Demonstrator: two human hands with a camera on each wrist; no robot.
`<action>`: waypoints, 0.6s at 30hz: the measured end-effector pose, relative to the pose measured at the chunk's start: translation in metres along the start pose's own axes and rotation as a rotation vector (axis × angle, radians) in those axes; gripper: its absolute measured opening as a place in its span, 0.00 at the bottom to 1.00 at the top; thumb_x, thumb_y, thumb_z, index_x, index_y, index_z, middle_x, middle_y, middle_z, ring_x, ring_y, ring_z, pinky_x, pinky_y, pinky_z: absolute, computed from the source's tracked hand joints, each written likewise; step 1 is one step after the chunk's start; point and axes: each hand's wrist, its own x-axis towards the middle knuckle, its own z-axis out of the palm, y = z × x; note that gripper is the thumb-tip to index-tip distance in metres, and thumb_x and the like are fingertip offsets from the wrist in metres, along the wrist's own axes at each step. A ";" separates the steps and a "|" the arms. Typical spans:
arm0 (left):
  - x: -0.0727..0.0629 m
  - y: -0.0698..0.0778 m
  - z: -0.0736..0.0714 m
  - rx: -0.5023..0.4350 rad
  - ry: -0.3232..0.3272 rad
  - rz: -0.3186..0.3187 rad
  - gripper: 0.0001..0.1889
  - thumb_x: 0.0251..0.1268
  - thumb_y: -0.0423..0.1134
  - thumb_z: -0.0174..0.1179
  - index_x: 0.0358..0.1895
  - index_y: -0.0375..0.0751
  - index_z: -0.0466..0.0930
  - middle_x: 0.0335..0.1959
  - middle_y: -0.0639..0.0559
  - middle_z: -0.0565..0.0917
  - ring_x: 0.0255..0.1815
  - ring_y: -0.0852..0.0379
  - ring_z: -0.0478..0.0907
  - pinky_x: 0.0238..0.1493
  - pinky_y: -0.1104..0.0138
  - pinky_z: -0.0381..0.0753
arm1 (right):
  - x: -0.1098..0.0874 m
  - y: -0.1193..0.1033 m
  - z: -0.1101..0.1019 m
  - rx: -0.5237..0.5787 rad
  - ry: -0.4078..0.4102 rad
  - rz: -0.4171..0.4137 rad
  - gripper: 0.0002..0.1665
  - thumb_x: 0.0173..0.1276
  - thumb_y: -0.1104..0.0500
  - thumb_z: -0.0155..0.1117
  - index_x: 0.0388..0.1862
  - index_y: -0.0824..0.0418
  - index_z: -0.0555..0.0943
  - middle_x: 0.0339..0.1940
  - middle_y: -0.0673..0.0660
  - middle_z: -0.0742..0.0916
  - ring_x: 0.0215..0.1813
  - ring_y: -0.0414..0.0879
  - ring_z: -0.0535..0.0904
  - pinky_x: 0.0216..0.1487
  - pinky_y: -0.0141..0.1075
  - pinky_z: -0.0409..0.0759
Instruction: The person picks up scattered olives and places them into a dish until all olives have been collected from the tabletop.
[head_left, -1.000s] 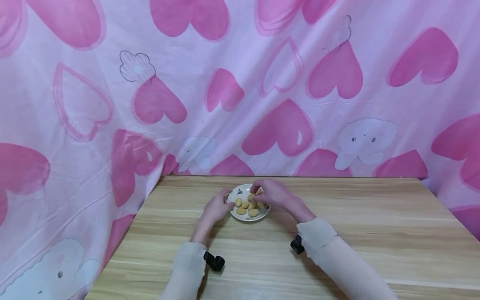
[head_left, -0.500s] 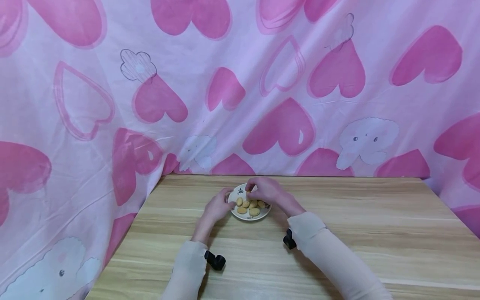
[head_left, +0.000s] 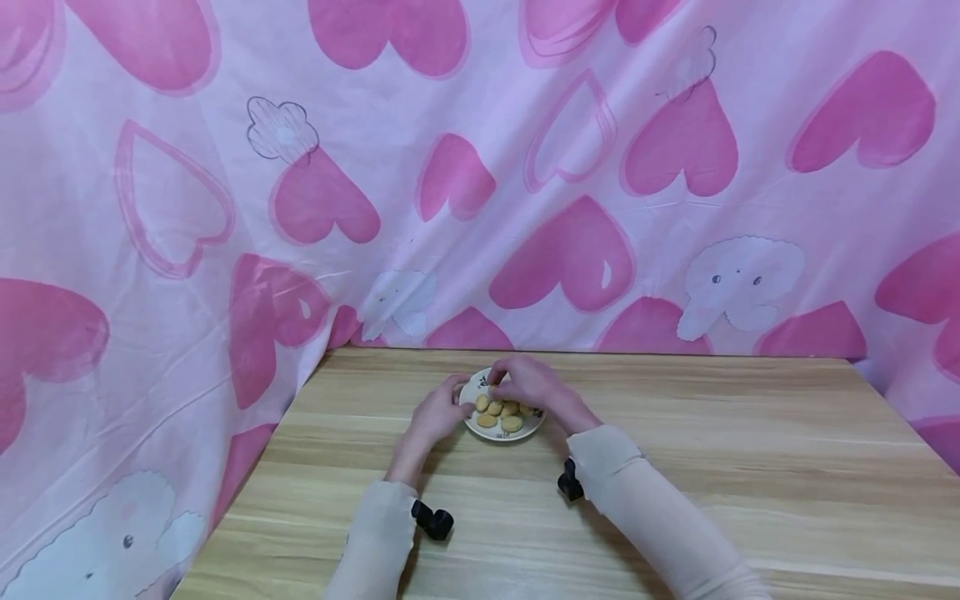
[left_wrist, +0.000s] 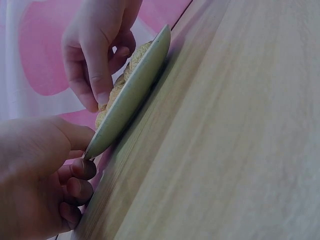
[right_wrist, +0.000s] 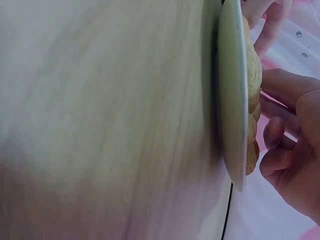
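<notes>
A small white plate [head_left: 474, 389] with dark printed figures sits on the table, bearing several golden-brown oval cookies [head_left: 512, 423]. At its left side my left hand [head_left: 435, 414] grips the rim; in the left wrist view the thumb lies over the plate's edge [left_wrist: 131, 102] and the other fingers are curled below it. My right hand [head_left: 531, 386] reaches over the far part of the plate and pinches a cookie [head_left: 492, 390] between thumb and fingertips, mostly hidden by them. The right wrist view shows those fingers close over the heaped cookies [right_wrist: 253, 75].
The plate stands near the back of a wooden table [head_left: 690, 483]. Directly behind the table edge hangs a pink cloth [head_left: 450, 250] printed with hearts. A black wrist camera [head_left: 432, 522] is on the left sleeve, another black camera [head_left: 570, 482] on the right.
My right hand has moved left across the plate with the pinched cookie, from the middle of the pile toward its far left part. The left hand keeps its grip on the rim.
</notes>
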 end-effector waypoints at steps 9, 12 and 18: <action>0.002 0.001 0.004 0.010 -0.001 0.008 0.30 0.62 0.42 0.64 0.68 0.46 0.71 0.30 0.51 0.77 0.28 0.56 0.71 0.30 0.64 0.67 | -0.005 0.000 0.001 0.027 0.000 0.005 0.10 0.64 0.53 0.70 0.43 0.53 0.88 0.41 0.45 0.89 0.43 0.40 0.80 0.51 0.40 0.77; 0.002 0.000 0.004 0.012 0.001 0.006 0.30 0.62 0.43 0.64 0.69 0.47 0.71 0.30 0.52 0.77 0.29 0.56 0.72 0.31 0.64 0.68 | -0.010 0.000 0.000 0.057 0.035 -0.006 0.10 0.66 0.54 0.67 0.44 0.54 0.88 0.41 0.46 0.89 0.48 0.43 0.82 0.54 0.42 0.77; 0.003 -0.003 0.002 0.001 0.003 -0.009 0.31 0.62 0.43 0.64 0.69 0.47 0.70 0.31 0.51 0.77 0.29 0.56 0.72 0.31 0.64 0.68 | -0.029 -0.004 -0.010 0.106 0.101 -0.005 0.08 0.68 0.54 0.66 0.43 0.55 0.87 0.40 0.48 0.88 0.48 0.44 0.82 0.54 0.44 0.78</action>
